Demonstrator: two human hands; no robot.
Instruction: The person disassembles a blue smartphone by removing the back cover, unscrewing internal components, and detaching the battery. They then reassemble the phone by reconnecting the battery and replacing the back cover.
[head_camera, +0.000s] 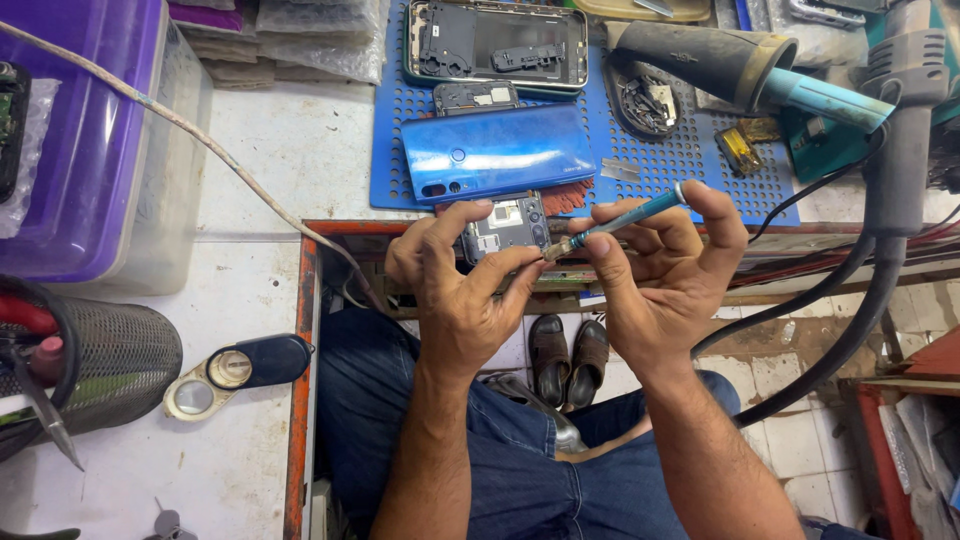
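— What has each hand got?

— The left hand (462, 300) pinches a small grey phone part (507, 226) by its edges, just above the bench's front edge. The right hand (662, 272) grips a slim blue screwdriver (618, 222) like a pen.

— Which step, would you say?

— Working a screw, judging by the tip resting on the part's right side. The next move calls for steady downward pressure — no slipping.

— And the tool's line?

— Its long axis slants, tip lower-left, handle upper-right. The blue back cover (497, 152) lies behind on the blue perforated mat (392, 120).
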